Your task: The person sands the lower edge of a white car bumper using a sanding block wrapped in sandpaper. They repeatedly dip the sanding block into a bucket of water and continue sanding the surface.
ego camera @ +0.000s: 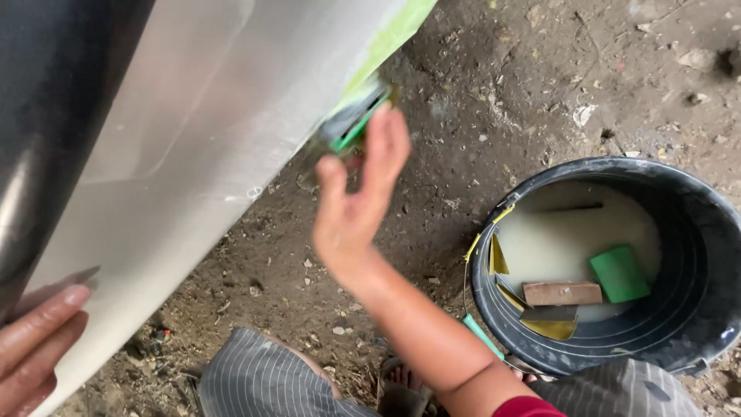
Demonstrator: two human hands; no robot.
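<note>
Crouched over bare earth, I hold my right hand up against the lower edge of a pale silver, curved metal body panel, where it presses a small green-edged sanding block, blurred with motion, flat to the surface; the grip is closed around it, fingertips on top and thumb beneath, so the block's face stays square to the metal. The block sits at the panel's far right edge, just beside a strip of yellow-green masking tape that seems placed to mark off the area being worked

My left hand rests at the near left, fingers laid flat and spread on the panel with nothing in its grip, likely steadying me and the sheet. To the far left the panel gives way to a dark glossy painted surface

At the right, well apart from the panel but within reach of my right arm, stands a round black plastic bucket of cloudy pale water. In it lie a green rectangular sponge block, a brown wooden block, and dark and yellow sheets of abrasive paper, apparently kept soaking so they stay wet. A green tool handle pokes out near the bucket's rim. Grey pinstriped shorts cover my knees above the stony dirt floor
</note>
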